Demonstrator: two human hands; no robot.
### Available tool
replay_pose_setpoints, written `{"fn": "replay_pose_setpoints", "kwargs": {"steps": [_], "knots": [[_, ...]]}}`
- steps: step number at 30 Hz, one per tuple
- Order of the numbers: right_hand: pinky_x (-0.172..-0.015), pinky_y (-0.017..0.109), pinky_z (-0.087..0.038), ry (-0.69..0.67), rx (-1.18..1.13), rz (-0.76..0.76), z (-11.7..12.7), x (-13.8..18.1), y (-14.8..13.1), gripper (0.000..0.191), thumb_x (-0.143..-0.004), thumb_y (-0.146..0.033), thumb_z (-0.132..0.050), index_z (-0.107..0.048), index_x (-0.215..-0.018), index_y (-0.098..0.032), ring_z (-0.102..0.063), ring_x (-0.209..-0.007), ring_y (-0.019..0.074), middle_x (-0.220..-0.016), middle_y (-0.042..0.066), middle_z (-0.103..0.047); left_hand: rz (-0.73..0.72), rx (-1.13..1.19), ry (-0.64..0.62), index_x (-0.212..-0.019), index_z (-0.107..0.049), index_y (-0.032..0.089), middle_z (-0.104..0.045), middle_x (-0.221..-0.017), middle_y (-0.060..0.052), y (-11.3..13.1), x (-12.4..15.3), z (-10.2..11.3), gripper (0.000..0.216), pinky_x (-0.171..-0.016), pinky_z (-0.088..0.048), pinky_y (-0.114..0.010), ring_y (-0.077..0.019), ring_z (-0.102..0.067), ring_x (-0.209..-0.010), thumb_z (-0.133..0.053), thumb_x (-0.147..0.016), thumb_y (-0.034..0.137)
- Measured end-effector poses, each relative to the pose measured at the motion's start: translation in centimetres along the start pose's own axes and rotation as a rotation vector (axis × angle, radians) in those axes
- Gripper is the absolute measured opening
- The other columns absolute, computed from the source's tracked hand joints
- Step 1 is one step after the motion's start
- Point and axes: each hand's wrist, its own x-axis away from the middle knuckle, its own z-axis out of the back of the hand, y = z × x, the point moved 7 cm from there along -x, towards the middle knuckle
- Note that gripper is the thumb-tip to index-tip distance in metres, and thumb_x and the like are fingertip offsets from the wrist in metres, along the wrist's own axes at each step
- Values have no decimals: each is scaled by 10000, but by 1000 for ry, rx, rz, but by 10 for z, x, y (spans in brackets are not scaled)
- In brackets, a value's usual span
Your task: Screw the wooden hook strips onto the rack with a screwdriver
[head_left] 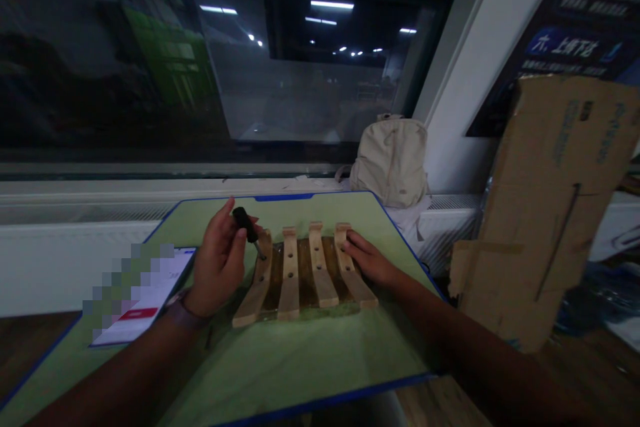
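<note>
My left hand (220, 257) is closed on a screwdriver (244, 222) with a black handle. The tool is tilted, and its metal tip meets a hole in the leftmost wooden slat (257, 290). Several such curved slats, each with two dark holes, lie side by side across a brown panel (303, 260). At the right side, my right hand (367, 257) grips the rightmost slat (359, 287) near its far end, with the thumb on top. Its other fingers are partly hidden behind the wood.
The pieces lie on a green table (320, 360) with a blue edge. A white sheet or tablet (150, 303), partly blurred out, lies at left. Beyond are a beige backpack (393, 160) on the sill and a window. A large cardboard sheet (550, 213) stands at right.
</note>
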Motion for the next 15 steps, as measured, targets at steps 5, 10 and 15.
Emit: {"fn": "replay_pose_setpoints", "kwargs": {"steps": [5, 10, 15], "knots": [[-1107, 454, -392, -7, -8, 25, -1, 0, 2, 499, -902, -594, -565, -646, -1225, -223, -572, -1256, 276, -1288, 78, -679, -48, -4, 59, -1209, -561, 275, -645, -1025, -35, 7, -1, 7, 350, -784, -614, -332, -162, -691, -876, -680, -882, 307], [-1111, 456, -392, 14, 4, 18, 1, 1, 6, 442, -923, -550, -550, -662, -1220, -242, -578, -1246, 270, -1285, 61, -688, 18, -98, 119, -1184, -611, 261, -679, -1000, -33, 8, 1, 11, 321, -781, -627, -320, -167, -709, -870, -692, -875, 294], [-1106, 455, -400, 39, 15, 3, 3, 2, 6, 428, -926, -547, -541, -682, -1187, -238, -590, -1230, 269, -1239, 58, -705, 32, -10, 48, -1288, -560, 245, -711, -1114, -68, 8, 2, 7, 344, -888, -611, -313, -163, -718, -971, -596, -948, 280]]}}
